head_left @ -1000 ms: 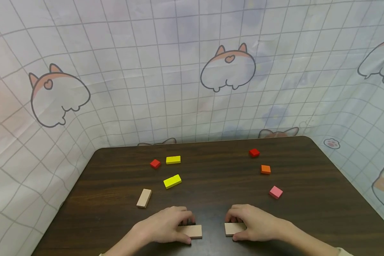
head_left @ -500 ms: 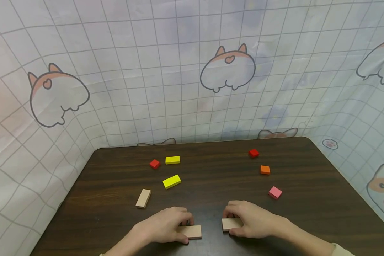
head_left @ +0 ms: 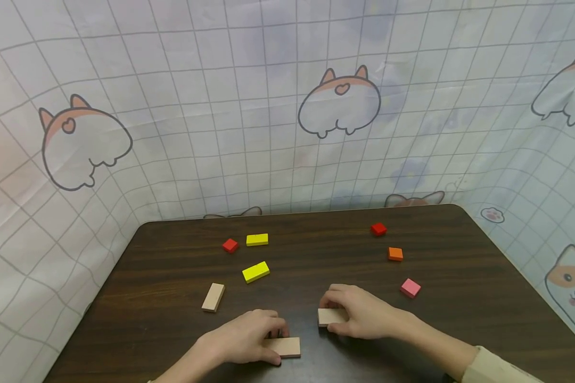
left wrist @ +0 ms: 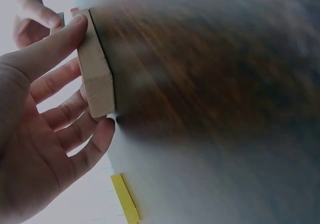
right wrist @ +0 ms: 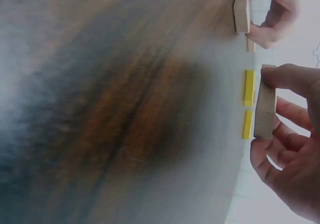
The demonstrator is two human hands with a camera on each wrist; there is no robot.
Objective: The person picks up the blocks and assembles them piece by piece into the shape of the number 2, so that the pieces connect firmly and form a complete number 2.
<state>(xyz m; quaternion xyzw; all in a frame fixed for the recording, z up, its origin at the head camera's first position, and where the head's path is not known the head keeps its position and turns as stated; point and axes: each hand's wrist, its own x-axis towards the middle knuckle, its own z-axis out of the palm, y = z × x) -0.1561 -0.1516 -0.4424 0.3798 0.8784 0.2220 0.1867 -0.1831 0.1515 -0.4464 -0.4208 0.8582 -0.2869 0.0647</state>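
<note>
Near the front of the dark table my left hand (head_left: 246, 336) holds a plain wooden block (head_left: 287, 347) between thumb and fingers. This block lies flat on the tabletop, its right end sticking out past the fingers. To the right and a bit farther forward, my right hand (head_left: 361, 313) pinches a second plain wooden block (head_left: 330, 317), thumb on the near side and fingers on the far side. In the right wrist view that block (right wrist: 265, 103) appears raised slightly off the table. The two blocks are apart. Part of each is hidden by the hand.
A third wooden block (head_left: 213, 297), two yellow blocks (head_left: 256, 272) and a red block (head_left: 230, 246) lie at the left. Toward the right are a pink block (head_left: 410, 288), an orange block (head_left: 395, 254) and another red block (head_left: 378, 229). A patterned cloth (head_left: 268, 159) surrounds the table (head_left: 316, 255).
My right hand has moved forward and to the left with its wooden block, from level with the left one to farther from me. The left hand and its block have stayed put.
</note>
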